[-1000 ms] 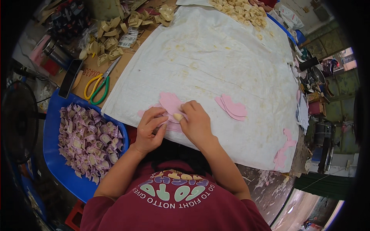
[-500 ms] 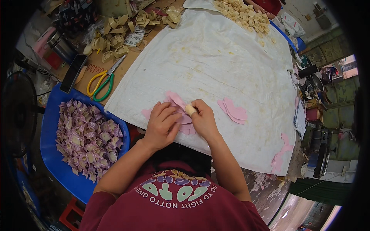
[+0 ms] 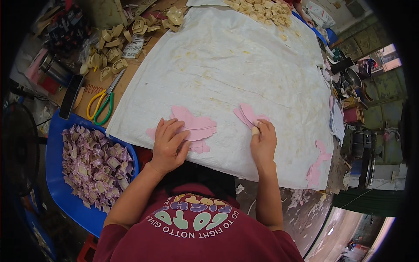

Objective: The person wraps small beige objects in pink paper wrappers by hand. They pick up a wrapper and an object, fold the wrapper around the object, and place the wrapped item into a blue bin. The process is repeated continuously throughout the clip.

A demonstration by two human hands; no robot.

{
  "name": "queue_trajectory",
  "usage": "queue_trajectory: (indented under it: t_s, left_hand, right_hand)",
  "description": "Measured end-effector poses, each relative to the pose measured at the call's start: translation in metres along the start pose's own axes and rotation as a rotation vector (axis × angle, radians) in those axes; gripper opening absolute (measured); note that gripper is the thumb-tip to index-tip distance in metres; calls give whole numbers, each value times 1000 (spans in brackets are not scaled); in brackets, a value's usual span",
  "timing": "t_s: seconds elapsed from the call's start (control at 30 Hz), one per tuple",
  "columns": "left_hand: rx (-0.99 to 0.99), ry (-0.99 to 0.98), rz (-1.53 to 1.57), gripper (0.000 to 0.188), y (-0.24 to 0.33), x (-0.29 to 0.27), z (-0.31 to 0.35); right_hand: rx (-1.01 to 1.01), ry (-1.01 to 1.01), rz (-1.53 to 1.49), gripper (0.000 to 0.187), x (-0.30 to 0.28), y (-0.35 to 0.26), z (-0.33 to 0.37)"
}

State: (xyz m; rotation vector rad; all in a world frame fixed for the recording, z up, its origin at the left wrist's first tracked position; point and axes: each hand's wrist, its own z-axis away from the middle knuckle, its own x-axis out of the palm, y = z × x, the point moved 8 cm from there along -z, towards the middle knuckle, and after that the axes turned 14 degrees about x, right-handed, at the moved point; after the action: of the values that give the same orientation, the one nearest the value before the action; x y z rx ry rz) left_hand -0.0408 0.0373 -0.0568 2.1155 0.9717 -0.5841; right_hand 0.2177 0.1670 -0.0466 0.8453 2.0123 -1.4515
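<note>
My left hand (image 3: 169, 146) lies on the left part of a small pile of thin pink cut-out pieces (image 3: 198, 126) with wavy edges, its fingers apart and slightly bent. Further right, my right hand (image 3: 264, 142) has its thumb and fingers closed over the right end of a second, smaller stack of pink pieces (image 3: 246, 114). A cream-coloured cover (image 3: 255, 130) sits on the right thumb. Beneath the right fingers, the end of the stack is partly hidden. Both piles lie on a white, stained cloth (image 3: 187, 83) spread over the table.
Left of the table stands a blue tub (image 3: 54, 174) with many purple patterned pieces (image 3: 96, 163). Scissors (image 3: 104, 102) with yellow and green handles and a phone (image 3: 70, 97) lie nearby. Cream moulded parts (image 3: 262, 13) are heaped at the far edge. More pink pieces (image 3: 316, 168) lie right.
My right hand has moved right, from the pile beside my left hand to the smaller pink stack. The left hand stays on its pile. The whole view has shifted slightly.
</note>
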Motion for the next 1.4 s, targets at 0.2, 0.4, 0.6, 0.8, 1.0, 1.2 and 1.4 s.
queue_trajectory:
  t_s: [0.2,0.4,0.6,0.8,1.0,1.2,1.4]
  left_hand:
    - [-6,52,-1,29,-1,-5,4]
    - [58,89,-38,23,5,-8,3]
    - [66,67,-20,22,2,-3,4]
    - [22,62,-51,26,4,-4,-5]
    - [-5,38,-100,32,6,-1,-12]
    - [-50,33,-35,29,2,-5,-13]
    - [-73,119,100,27,-5,-9,-7]
  right_hand:
    - [134,162,-263,15,-24,-3,-3]
    - [-63,-385,-350,13,64,-110,19]
    - [-276,-409,6,14,115,-132,23]
    - [337,-795,-526,11,134,-84,6]
    - [522,-732,-1018,8,75,-67,-17]
    - [535,-527,-1184,6,9,-53,-29]
    - [364,-114,-828,4,-16,-27,-26]
